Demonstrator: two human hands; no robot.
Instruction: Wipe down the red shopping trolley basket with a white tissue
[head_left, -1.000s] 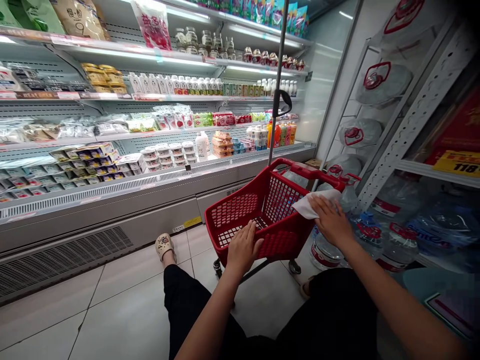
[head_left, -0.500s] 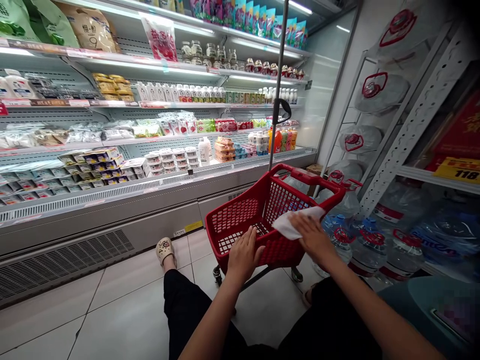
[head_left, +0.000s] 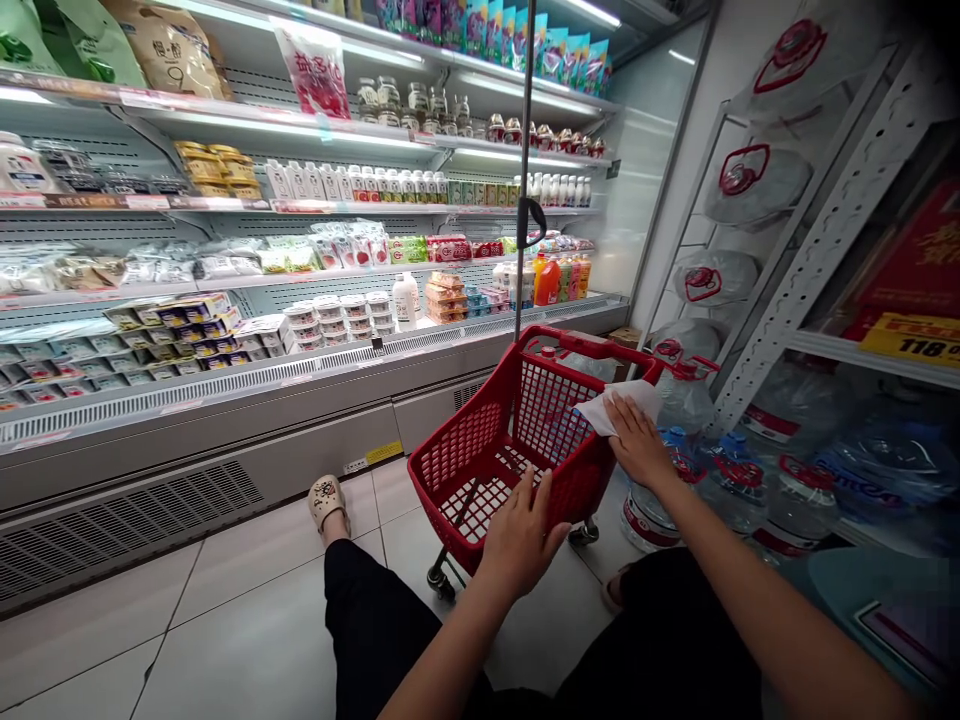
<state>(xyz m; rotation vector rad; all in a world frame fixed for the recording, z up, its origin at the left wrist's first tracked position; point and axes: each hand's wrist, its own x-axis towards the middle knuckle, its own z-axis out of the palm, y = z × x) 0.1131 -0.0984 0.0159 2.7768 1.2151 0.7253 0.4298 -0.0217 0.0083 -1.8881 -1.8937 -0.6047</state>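
A small red shopping cart [head_left: 480,420] with lattice walls stands in front of my knees, a tall pole rising at its far side. My right hand [head_left: 636,438] presses a white cloth [head_left: 645,398] against the cart's right rim, near the handle end. Fingers of that hand lie nearly flat over the cloth. At the near rim of the basket is my left hand [head_left: 521,535], open, its fingers extended and thumb apart. It holds nothing; whether it touches the rim I cannot tell.
An open refrigerated display [head_left: 315,400] with several shelves of dairy and drinks runs along the left and back. Large water bottles [head_left: 739,480] stand on the right, beside a white perforated rack post [head_left: 810,250]. A teal object [head_left: 847,600] sits at lower right.
My right hand and the cloth have slid along the right rim toward the handle. The cart has turned a little, its pole shifting left. My left hand has moved slightly right and down.
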